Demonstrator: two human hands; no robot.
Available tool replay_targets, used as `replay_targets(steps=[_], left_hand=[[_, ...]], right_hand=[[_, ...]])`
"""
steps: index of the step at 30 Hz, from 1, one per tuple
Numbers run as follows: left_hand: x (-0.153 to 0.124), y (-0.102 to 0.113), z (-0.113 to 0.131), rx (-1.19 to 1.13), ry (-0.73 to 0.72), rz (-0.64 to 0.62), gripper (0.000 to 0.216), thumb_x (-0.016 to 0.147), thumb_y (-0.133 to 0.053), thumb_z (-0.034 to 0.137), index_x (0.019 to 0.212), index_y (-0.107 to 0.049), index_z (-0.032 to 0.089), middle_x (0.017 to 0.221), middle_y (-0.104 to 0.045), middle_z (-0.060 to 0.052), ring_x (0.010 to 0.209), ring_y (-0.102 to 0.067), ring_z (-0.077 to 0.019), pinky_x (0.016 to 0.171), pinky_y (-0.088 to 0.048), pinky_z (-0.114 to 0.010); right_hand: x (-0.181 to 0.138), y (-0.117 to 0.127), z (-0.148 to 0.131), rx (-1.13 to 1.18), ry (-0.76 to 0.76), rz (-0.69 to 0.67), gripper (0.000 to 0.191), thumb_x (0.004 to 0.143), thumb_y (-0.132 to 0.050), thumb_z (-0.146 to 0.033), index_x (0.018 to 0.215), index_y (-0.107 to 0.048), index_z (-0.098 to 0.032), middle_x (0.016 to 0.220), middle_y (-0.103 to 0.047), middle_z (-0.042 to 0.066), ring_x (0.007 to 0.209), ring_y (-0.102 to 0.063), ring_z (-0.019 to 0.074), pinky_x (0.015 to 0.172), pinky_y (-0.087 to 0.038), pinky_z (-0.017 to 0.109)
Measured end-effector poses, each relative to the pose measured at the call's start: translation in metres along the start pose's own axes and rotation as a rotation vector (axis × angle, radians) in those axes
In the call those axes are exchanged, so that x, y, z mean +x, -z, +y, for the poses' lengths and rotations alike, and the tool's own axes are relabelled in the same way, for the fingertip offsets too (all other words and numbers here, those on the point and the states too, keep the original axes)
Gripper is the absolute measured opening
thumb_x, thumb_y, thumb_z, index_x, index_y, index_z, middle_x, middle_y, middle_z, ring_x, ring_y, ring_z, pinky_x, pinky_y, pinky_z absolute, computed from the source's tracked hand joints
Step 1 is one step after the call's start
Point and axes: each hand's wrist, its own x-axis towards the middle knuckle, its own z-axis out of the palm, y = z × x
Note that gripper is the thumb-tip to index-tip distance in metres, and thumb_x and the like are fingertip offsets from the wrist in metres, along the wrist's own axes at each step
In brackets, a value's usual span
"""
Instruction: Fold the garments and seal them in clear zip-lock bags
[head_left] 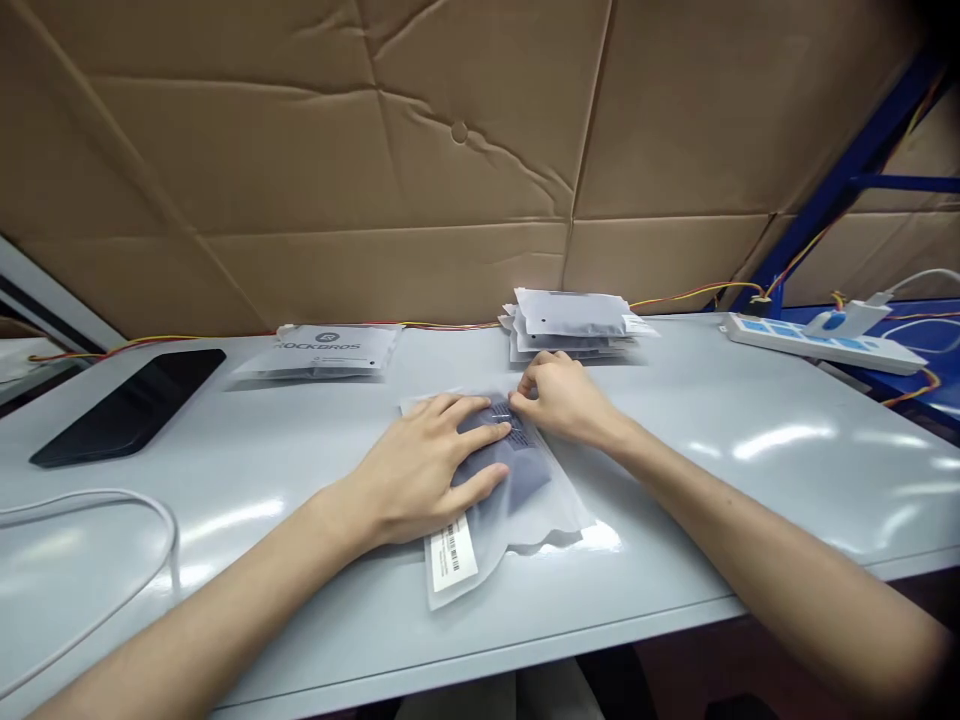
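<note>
Head view: the left hand (420,470) is pressing flat on a frosted plastic bag (536,525) at lower center of the desk (697,500), its fingers (480,420) spread over a dark folded item (502,460). The right hand (562,400) is pinching the bag's upper edge, just below a stack of bags (570,325).

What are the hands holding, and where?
A frosted plastic bag: the left hand presses flat on its middle, while the right hand pinches its top edge.

"ROCKBROS" is printed on a white packet (324,348) on the counter (675,500); a barcode label (452,555) on a plastic bag (525,530) is too small to read.
</note>
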Motion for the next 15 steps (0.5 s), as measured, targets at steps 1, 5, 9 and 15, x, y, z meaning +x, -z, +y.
replay_targets(steps=[1, 5, 9, 15], left_hand=[[0.001, 0.000, -0.002, 0.006, 0.014, 0.004, 0.053, 0.101, -0.038, 0.057, 0.142, -0.060, 0.031, 0.154, -0.049, -0.010, 0.136, -0.049, -0.0354, 0.109, -0.045, -0.058], [0.003, -0.001, -0.014, 0.019, 0.083, 0.018, 0.053, 0.102, -0.037, 0.058, 0.143, -0.059, 0.032, 0.154, -0.049, -0.009, 0.137, -0.048, -0.0348, 0.110, -0.044, -0.059], [0.005, 0.001, -0.025, 0.023, 0.138, 0.033, 0.053, 0.102, -0.036, 0.057, 0.141, -0.061, 0.032, 0.152, -0.051, -0.009, 0.135, -0.050, -0.0331, 0.110, -0.044, -0.057], [0.007, 0.002, -0.037, 0.047, 0.186, 0.031, 0.052, 0.103, -0.033, 0.058, 0.140, -0.061, 0.035, 0.153, -0.052, -0.007, 0.135, -0.050, -0.0311, 0.110, -0.044, -0.056]], right_hand=[[-0.001, 0.001, -0.001, 0.007, 0.009, -0.007, 0.021, 0.089, -0.057, -0.029, 0.076, -0.071, -0.019, 0.101, -0.070, 0.011, 0.105, -0.058, 0.0274, 0.091, -0.043, 0.036], [-0.006, 0.005, -0.006, 0.022, 0.048, -0.034, 0.024, 0.088, -0.057, -0.028, 0.068, -0.067, -0.019, 0.094, -0.070, 0.011, 0.103, -0.058, 0.0270, 0.088, -0.043, 0.035], [-0.012, 0.012, -0.011, 0.038, 0.061, -0.078, 0.024, 0.087, -0.057, -0.027, 0.064, -0.064, -0.020, 0.088, -0.071, 0.010, 0.098, -0.059, 0.0265, 0.082, -0.043, 0.033], [-0.019, 0.027, -0.015, 0.064, 0.059, -0.155, 0.019, 0.082, -0.059, -0.025, 0.064, -0.064, -0.020, 0.080, -0.070, 0.007, 0.080, -0.061, 0.0207, 0.068, -0.041, 0.030]])
